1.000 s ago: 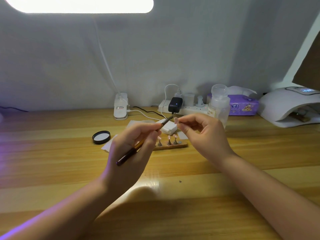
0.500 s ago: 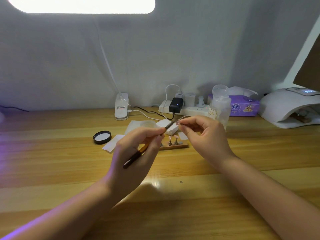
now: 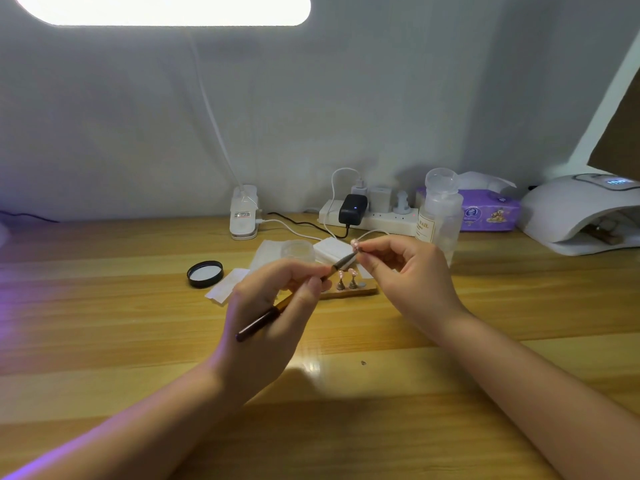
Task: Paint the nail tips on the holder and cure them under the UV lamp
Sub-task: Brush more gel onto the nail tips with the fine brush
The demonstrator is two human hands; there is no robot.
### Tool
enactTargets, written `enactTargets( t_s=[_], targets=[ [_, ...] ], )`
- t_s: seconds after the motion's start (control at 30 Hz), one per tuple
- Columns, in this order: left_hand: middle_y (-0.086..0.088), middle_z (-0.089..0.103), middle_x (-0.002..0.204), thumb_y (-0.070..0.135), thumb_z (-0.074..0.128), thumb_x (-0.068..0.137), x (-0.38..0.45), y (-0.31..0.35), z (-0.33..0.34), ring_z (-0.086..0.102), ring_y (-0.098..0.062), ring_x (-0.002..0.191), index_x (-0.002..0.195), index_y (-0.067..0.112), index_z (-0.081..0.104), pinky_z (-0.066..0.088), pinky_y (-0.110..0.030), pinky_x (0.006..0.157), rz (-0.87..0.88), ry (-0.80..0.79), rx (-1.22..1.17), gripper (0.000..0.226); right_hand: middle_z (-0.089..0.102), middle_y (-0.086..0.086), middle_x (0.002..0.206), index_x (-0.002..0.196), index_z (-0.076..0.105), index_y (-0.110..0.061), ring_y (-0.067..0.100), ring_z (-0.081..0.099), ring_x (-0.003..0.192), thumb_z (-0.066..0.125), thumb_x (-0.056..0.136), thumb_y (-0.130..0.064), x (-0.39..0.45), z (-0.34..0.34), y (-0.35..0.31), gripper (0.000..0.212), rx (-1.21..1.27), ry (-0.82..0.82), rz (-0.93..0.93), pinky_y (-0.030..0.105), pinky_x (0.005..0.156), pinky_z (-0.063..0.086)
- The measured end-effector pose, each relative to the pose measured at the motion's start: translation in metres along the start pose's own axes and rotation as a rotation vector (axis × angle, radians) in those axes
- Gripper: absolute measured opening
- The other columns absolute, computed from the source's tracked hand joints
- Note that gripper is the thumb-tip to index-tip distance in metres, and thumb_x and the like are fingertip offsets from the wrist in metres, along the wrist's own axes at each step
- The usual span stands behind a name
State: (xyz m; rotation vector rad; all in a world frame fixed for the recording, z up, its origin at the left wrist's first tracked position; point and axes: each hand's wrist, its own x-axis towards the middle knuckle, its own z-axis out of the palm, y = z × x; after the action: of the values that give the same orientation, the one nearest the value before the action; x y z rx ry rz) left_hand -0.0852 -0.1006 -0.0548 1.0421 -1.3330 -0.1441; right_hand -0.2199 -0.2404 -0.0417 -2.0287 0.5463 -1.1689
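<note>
Above the wooden holder [image 3: 349,292], left hand [image 3: 273,306] gripping brush [image 3: 294,296], right hand [image 3: 408,271] pinching nail tip [image 3: 355,244], UV lamp [image 3: 575,209] far right

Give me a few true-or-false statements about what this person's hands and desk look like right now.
1. The left hand holds a brush. True.
2. The right hand lies flat on the desk. False: it is raised, pinching a nail tip.
3. The black lid sits on the jar. False: it lies apart on the desk, left of the jar.
4. The UV lamp stands at the far right. True.
5. The holder is under the lamp. False: it lies between the hands.
</note>
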Motion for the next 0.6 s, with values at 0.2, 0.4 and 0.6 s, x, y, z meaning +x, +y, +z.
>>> enactTargets(
  t_s=[0.2,0.4,0.6],
  targets=[
    [-0.003,0.073,0.090,0.020,0.056,0.092,0.0012,0.0027,0.0000,0.071,-0.021,0.089,0.101,0.018,0.070,0.052,-0.025,0.078,-0.024,0.024,-0.038,0.017,0.072,-0.008,0.087,0.097,0.070,-0.025,0.004,0.067,0.081,0.068,0.086,-0.012,-0.0007,0.0018,-0.0008,0.017,0.067,-0.013,0.030,0.017,0.070,0.055],
    [-0.009,0.071,0.089,0.007,0.055,0.093,0.0064,-0.0011,-0.0027,0.069,-0.016,0.084,0.103,0.012,0.068,0.049,-0.019,0.072,0.012,0.057,0.031,0.016,0.072,-0.005,0.082,0.093,0.070,-0.027,0.010,0.068,0.077,0.070,0.084,-0.012,-0.0002,0.0021,-0.0017,0.017,0.156,-0.025,0.072,0.024,0.070,0.058],
    [-0.004,0.073,0.095,0.019,0.055,0.093,0.0016,0.0007,0.0008,0.070,-0.021,0.093,0.105,0.018,0.069,0.052,-0.024,0.079,-0.027,0.018,-0.042,0.018,0.073,-0.005,0.084,0.091,0.071,-0.027,0.012,0.068,0.079,0.070,0.083,-0.011,-0.0002,0.0024,-0.0029,0.017,0.154,-0.002,0.062,0.028,0.072,0.058]
  ],
)
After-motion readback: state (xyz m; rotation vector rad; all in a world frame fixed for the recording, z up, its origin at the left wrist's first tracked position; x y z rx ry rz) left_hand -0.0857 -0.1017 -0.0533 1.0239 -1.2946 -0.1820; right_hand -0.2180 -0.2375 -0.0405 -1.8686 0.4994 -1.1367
